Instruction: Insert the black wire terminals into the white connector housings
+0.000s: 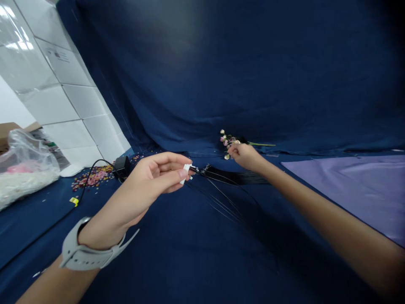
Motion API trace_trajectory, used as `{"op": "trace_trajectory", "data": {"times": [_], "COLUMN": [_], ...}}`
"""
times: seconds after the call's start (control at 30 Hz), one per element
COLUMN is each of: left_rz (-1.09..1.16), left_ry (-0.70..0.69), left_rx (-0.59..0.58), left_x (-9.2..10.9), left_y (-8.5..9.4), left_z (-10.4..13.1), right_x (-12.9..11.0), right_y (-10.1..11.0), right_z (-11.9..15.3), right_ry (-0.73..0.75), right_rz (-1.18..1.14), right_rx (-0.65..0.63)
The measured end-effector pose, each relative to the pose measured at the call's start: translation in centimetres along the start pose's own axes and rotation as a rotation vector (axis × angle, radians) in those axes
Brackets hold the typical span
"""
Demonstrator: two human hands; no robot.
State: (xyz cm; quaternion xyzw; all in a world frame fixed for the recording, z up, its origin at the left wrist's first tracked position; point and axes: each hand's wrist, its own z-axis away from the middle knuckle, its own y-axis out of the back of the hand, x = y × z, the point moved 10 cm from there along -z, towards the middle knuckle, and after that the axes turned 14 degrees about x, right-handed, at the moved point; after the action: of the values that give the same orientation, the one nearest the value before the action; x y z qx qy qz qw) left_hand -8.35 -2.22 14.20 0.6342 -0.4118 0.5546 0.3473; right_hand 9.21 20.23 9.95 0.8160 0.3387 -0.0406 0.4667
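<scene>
Thin black strands (224,198) with small white tags (186,172) at their ends are pinched between the thumb and fingers of my left hand (164,173), near the middle of the view. Farther right and back, my right hand (243,155) has its fingers closed at a small bunch of pink and white flowers (225,139); whether it grips them is hidden. A green stem (262,145) extends to the right behind that hand. Between my hands, a bundle of black strands (234,176) with pale tips lies on the blue cloth (177,249).
Colourful small pieces (95,177) lie scattered at the left, beside a black box-shaped device (122,165) with a cable. A clear plastic bag (28,169) stands at the far left. Purple cloth (354,185) covers the right side. A blue cloth backdrop (253,76) hangs behind.
</scene>
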Motion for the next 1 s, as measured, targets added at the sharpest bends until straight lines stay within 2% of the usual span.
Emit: {"op": "trace_trajectory", "data": {"times": [0.1, 0.2, 0.3, 0.37, 0.5, 0.63, 0.7, 1.0], "left_rz": [0.005, 0.012, 0.023, 0.029, 0.044, 0.051, 0.058, 0.118], "left_ry": [-0.003, 0.004, 0.011, 0.013, 0.024, 0.028, 0.021, 0.021], "left_rx": [-0.019, -0.045, -0.055, -0.061, -0.045, -0.053, -0.064, -0.076], "left_x": [-0.2, -0.3, -0.5, -0.5, -0.5, -0.5, -0.5, -0.6], "left_y": [0.0, -0.1, 0.0, -0.1, -0.3, -0.6, -0.8, -1.6], "left_z": [0.0, 0.0, -0.1, -0.1, 0.1, 0.6, 0.9, 2.2], "right_x": [-1.6, -4.1, -7.3, -9.5, -12.9, -16.0, -16.9, -18.1], "right_y": [4.9, 9.6, 12.9, 13.6, 13.0, 14.1, 14.6, 14.5], "right_z": [0.2, 1.5, 3.7, 5.5, 8.6, 11.2, 12.1, 13.2], "right_ry": [0.016, 0.05, 0.124, 0.2, 0.33, 0.501, 0.538, 0.621], "right_rz": [0.03, 0.026, -0.02, -0.063, -0.155, -0.209, -0.225, -0.155], "right_rx": [0.138, 0.248, 0.297, 0.248, 0.117, 0.227, 0.288, 0.353]}}
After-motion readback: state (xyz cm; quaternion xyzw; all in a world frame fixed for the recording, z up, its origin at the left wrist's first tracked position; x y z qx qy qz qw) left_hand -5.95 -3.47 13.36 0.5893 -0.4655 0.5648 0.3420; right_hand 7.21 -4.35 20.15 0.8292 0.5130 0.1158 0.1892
